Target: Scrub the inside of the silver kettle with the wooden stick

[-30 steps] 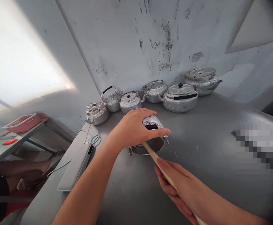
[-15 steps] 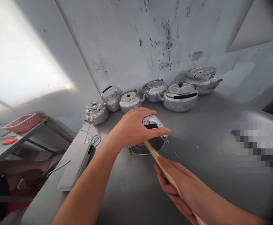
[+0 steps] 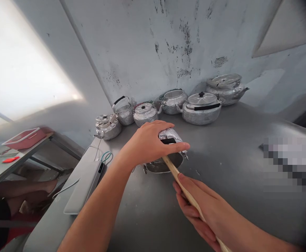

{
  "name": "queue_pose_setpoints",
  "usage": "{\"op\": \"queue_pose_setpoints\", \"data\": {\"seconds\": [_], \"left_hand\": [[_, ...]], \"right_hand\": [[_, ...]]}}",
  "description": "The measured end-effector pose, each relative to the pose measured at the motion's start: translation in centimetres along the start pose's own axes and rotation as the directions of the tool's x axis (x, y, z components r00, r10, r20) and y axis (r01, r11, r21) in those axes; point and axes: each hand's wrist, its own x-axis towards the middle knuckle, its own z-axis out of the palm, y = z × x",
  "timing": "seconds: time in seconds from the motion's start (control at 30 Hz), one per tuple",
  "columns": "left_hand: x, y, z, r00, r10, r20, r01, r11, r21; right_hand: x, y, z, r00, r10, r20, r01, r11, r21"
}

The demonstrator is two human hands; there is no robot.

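A silver metal kettle [image 3: 172,135] lies tipped on its side on the grey table, its round opening [image 3: 176,162] facing me. My left hand [image 3: 153,141] is over it from the left, thumb and fingers spread around its body and black handle grip [image 3: 168,141]. In my right hand [image 3: 197,203] is a long wooden stick [image 3: 188,196], with my fingers wrapped round it. The stick's far end goes into the kettle's opening and is hidden there behind my left hand.
Several silver kettles stand along the wall, among them a large one [image 3: 201,113] with a lid. A white power bank-like box [image 3: 83,189] with cables lies left on the table [image 3: 142,224]. Another table holds a pink basket [image 3: 25,137]; a person's leg [image 3: 29,189] is beneath it.
The view has shifted very slightly. Both hands keep their grip, and the kettle and stick stay in almost the same place.
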Motion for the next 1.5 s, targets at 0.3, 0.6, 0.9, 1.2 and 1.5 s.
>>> {"op": "queue_pose_setpoints", "data": {"seconds": [0.3,0.6,0.9,1.2,1.5], "left_hand": [[-0.1,-0.1,-0.1,1.0,-0.002,0.0,0.002,1.0,-0.012],[-0.1,-0.2,0.0,1.0,0.006,-0.012,-0.006,1.0,-0.008],[-0.1,-0.2,0.1,1.0,-0.008,-0.008,0.008,1.0,-0.005],[0.0,-0.2,0.0,1.0,0.007,-0.005,-0.007,1.0,-0.007],[-0.1,0.0,-0.1,1.0,-0.008,-0.002,0.008,1.0,-0.004]], "right_hand": [[0.0,0.3,-0.3,1.0,-0.01,0.023,0.01,1.0,0.014],[0.7,0.9,-0.5,0.999,0.03,0.04,-0.035,0.99,0.135],[-0.3,0.0,-0.4,0.987,-0.069,-0.147,0.044,0.985,-0.166],[-1.4,0.0,-0.4,0.948,-0.297,-0.112,0.233,0.89,-0.392],[-0.6,0.8,0.0,0.939,-0.323,-0.121,0.245,0.871,-0.425]]}}
